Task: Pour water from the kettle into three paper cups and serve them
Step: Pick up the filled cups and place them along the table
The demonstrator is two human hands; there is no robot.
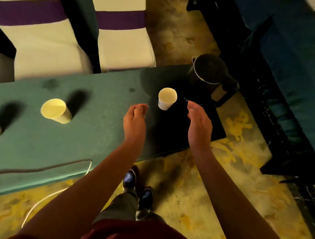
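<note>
A person stands at a green table [33,145]. Three paper cups sit upright on it: the nearest cup [167,98] beside a dark kettle [209,74], two others [55,110] well apart to the left. Left hand [135,119] loosely curled, empty; right hand [199,121] open, empty. Whether any cup holds water cannot be told; serving seems unfinished.

We seem to stand in a banquet or conference hall: white fabric-covered chairs with purple sashes [120,37], a long green-clothed table [33,145], and yellow patterned carpet [202,198].
</note>
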